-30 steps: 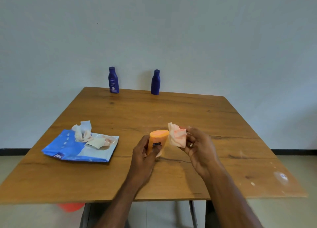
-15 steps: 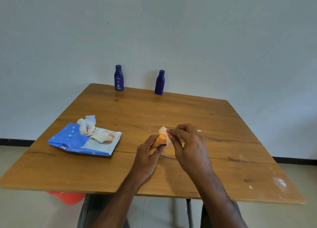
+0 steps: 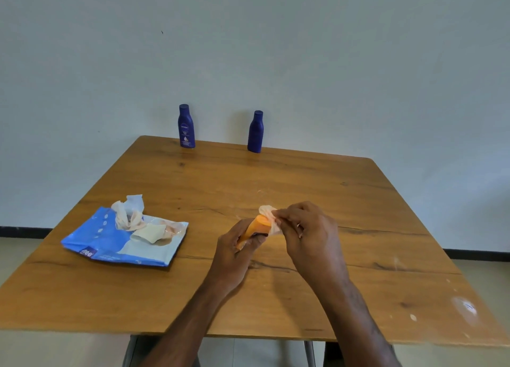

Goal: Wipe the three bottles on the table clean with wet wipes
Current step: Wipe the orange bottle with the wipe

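My left hand (image 3: 234,252) grips the small orange bottle (image 3: 258,227), tilted, over the table's (image 3: 303,190) near middle; my right hand (image 3: 306,233) pinches a crumpled whitish wipe (image 3: 269,217) against its far end.

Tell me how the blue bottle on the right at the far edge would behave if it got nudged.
The right blue bottle stands upright, tall and slim on a small base, so a push near its cap would probably tip it. It sits close to the table's far edge and might fall off. Its rounded body would likely roll once down.
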